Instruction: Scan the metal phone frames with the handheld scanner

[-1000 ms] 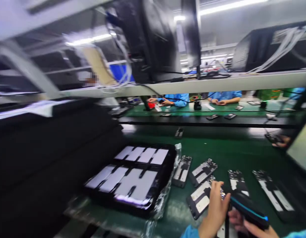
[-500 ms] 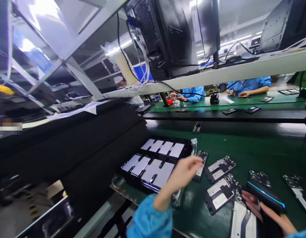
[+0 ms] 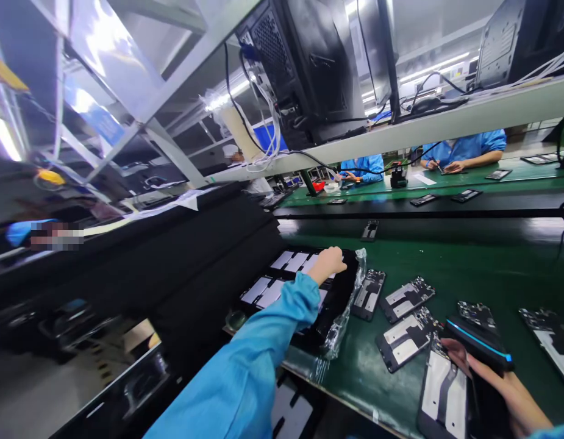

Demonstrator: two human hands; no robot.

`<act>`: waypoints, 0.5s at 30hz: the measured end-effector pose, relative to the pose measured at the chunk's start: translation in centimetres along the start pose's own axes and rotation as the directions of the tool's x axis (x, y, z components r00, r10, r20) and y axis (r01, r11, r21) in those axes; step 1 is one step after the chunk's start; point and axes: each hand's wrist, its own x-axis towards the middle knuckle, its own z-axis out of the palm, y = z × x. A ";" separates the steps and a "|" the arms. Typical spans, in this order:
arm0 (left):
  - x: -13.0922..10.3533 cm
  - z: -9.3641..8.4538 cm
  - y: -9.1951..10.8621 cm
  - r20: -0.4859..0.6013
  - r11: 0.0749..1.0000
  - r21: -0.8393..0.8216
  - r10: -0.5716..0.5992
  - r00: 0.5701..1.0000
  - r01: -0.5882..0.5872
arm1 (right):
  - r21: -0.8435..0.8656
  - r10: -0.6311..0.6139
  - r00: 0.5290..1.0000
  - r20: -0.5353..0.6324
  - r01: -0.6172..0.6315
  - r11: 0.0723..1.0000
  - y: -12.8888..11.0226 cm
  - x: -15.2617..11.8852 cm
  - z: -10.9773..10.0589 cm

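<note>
Nearest, the right hand (image 3: 469, 366) grips a black scanner (image 3: 480, 344) over one phone frame (image 3: 444, 396). Several more frames (image 3: 405, 299) lie loose on the green counter (image 3: 469, 268). Farther off, the left hand (image 3: 327, 263), fingers loosely curled and holding nothing, rests on the black tray (image 3: 341, 299) of silver panels (image 3: 293, 262), most slots apparently filled.

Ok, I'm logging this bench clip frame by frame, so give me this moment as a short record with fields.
setting: green bench on an assembly line
left hand: left hand rests on the black tray of pale rectangular parts
right hand: right hand grips a black handheld tool with a blue stripe
nearby: phone frames lie loose on the bench, beside the tray
others: people in blue sleeves work across the line
</note>
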 end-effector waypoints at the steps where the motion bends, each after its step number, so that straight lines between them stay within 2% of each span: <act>1: 0.4 -0.7 0.0 -0.006 1.000 0.002 -0.008 1.000 0.008 | 0.007 0.017 0.999 0.051 -0.018 1.000 -0.7 -0.8 -0.3; 3: 0.9 -2.4 -0.3 -0.040 1.000 -0.010 -0.024 0.999 0.024 | 0.002 0.042 0.984 0.174 -0.044 0.999 -1.8 -2.1 -0.8; 5: 0.6 -4.1 -0.2 -0.104 0.999 -0.043 -0.014 0.994 0.010 | -0.018 0.047 0.970 0.239 -0.043 0.999 -2.3 -2.8 -1.1; 7: -0.8 -5.0 1.3 -0.177 0.995 -0.085 0.037 0.984 -0.053 | -0.036 0.039 0.964 0.263 -0.031 0.999 -2.3 -2.9 -1.3; 8: -1.9 -4.8 2.7 -0.214 0.987 -0.117 0.082 0.973 -0.109 | -0.042 0.030 0.958 0.285 -0.019 0.999 -2.2 -2.8 -1.3; 10: -4.6 -3.3 6.6 -0.283 0.929 -0.244 0.204 0.937 -0.277 | -0.041 -0.012 0.939 0.344 0.028 0.999 -1.8 -2.8 -1.2; 12: -7.4 -0.9 11.0 -0.348 0.801 -0.419 0.292 0.891 -0.427 | -0.031 -0.063 0.924 0.377 0.080 0.996 -1.5 -3.0 -1.3; 13: -8.6 0.4 13.0 -0.370 0.731 -0.496 0.309 0.876 -0.468 | -0.025 -0.079 0.923 0.378 0.095 0.995 -1.5 -3.1 -1.3; 15: -10.3 2.5 15.8 -0.365 0.648 -0.596 0.308 0.879 -0.474 | -0.017 -0.092 0.927 0.364 0.105 0.994 -1.4 -3.5 -1.3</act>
